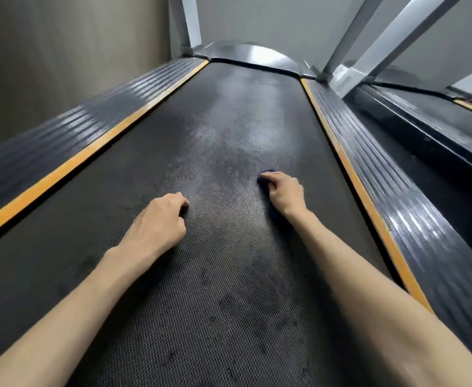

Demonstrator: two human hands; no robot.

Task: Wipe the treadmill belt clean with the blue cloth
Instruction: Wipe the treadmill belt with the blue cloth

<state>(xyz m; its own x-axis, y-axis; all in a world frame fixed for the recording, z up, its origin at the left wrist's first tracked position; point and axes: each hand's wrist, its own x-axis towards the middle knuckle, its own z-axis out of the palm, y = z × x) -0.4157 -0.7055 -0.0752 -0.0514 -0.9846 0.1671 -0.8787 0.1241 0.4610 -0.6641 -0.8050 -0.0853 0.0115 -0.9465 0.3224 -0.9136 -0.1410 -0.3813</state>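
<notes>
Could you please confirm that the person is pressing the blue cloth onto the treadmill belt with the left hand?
Not quite: the head view shows the right hand pressing the blue cloth onto the treadmill belt. The left hand rests on the belt with curled fingers and holds nothing.

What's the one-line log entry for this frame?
phase: wiping | right hand: grips blue cloth on treadmill belt | left hand: fingers curled, empty, resting on belt

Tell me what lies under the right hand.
A dark blue cloth, bunched under the right hand on the black textured treadmill belt. Only its edges show beside the hand; the rest is covered.
</notes>
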